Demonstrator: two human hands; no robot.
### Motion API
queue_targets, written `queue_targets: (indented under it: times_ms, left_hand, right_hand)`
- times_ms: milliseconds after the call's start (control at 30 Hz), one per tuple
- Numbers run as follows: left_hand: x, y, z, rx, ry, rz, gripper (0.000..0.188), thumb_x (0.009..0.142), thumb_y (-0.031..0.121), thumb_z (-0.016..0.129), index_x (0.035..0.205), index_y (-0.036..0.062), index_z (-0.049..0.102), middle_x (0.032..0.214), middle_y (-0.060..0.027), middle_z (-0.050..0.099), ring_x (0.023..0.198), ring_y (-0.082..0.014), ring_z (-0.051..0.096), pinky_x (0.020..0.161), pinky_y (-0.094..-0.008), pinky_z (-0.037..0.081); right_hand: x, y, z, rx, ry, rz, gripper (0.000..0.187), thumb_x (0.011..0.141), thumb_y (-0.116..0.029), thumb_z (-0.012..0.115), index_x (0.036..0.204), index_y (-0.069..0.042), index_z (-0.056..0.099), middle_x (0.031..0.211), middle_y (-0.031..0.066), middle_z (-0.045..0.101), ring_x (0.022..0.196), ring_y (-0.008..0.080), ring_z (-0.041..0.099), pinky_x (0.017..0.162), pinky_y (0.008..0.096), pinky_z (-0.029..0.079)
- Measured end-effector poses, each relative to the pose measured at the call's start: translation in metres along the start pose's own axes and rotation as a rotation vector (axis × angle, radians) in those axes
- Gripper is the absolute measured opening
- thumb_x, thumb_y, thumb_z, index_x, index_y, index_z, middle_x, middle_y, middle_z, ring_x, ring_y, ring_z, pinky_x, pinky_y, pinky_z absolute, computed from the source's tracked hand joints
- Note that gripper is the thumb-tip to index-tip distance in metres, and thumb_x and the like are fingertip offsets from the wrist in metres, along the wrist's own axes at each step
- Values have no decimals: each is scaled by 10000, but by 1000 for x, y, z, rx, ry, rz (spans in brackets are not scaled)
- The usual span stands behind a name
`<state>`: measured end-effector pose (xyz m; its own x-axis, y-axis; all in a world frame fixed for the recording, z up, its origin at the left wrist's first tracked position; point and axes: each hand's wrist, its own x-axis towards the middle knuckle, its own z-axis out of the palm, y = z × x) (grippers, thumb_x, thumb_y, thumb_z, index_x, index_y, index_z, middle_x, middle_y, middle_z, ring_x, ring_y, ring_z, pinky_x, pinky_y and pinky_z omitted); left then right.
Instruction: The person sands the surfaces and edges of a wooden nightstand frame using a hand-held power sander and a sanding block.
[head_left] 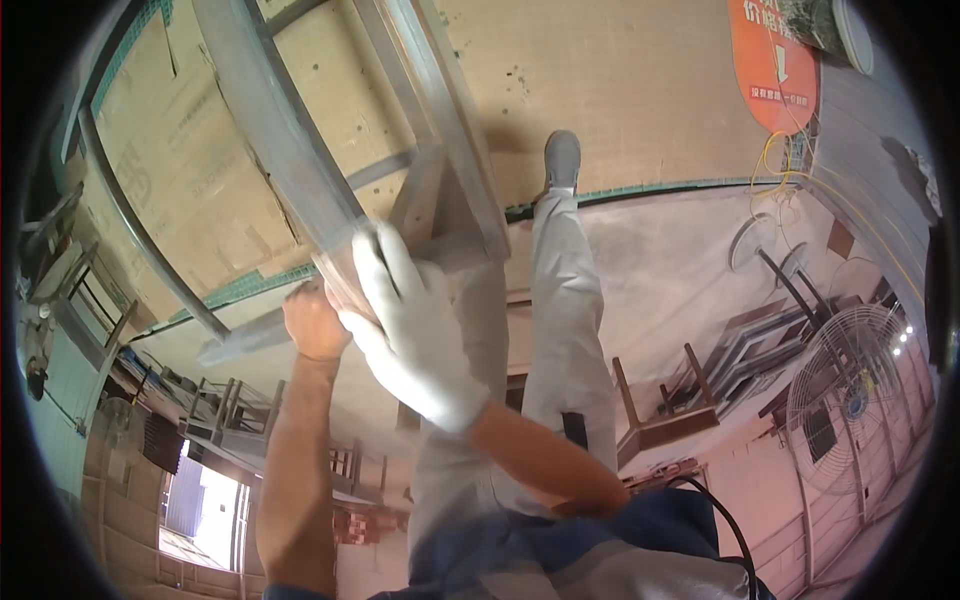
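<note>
A grey wooden chair frame (290, 120) lies across a cardboard-covered surface, its long bars running from the upper left toward me. My bare left hand (315, 318) is closed in a fist around the near end of the frame. Just right of it, my right hand (415, 340), in a white glove, wraps over the same thick bar with its fingers along the top. A pinkish-brown patch shows between the two hands; I cannot make out whether it is bare wood or something under the glove. The glove's edges are slightly blurred.
Cardboard (600, 90) with a green edge spreads under the frame. At upper right are an orange-red sign (778, 60) and a yellow cable (768, 160). A wire-caged fan (850, 395) stands at right, near a brown wooden frame (665, 425). Several grey frames (225, 410) stand at lower left.
</note>
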<state>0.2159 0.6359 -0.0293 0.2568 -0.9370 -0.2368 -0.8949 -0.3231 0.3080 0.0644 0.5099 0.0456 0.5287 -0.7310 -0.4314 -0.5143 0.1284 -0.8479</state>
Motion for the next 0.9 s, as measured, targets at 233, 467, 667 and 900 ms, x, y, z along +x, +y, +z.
queue_targets:
  times_ms: [233, 467, 667, 900]
  left_hand:
    - [-2, -4, -4, 16, -68, -40, 293, 843, 276, 668, 965, 24, 752, 818, -180, 716, 698, -401, 687, 655, -474, 544]
    - [-1, -4, -24, 1, -141, 3, 270, 798, 282, 721, 907, 35, 711, 737, -145, 668, 614, -361, 645, 570, -465, 506]
    - [9, 2, -10, -10, -100, -50, 201, 892, 168, 562, 875, 56, 728, 715, -159, 662, 607, -403, 631, 593, -497, 513]
    - [5, 17, -20, -109, -102, -37, 168, 827, 194, 644, 910, 77, 732, 768, -121, 686, 621, -349, 651, 618, -453, 528]
  right_hand:
    - [20, -16, 4, 18, 20, 35, 747, 892, -156, 756, 1542, -21, 413, 1547, 210, 455, 1116, 461, 570, 977, 484, 474]
    - [-7, -7, 32, 8, 182, -92, 774, 810, -129, 797, 1489, -6, 446, 1478, 231, 497, 1044, 465, 605, 882, 501, 513]
    - [174, -72, -7, -82, 136, -179, 549, 920, -212, 711, 1409, -20, 553, 1396, 216, 549, 1088, 437, 595, 906, 487, 500]
    - [152, -58, 7, -174, 218, -231, 603, 884, -168, 731, 1426, -2, 526, 1385, 233, 539, 1124, 461, 589, 926, 489, 511]
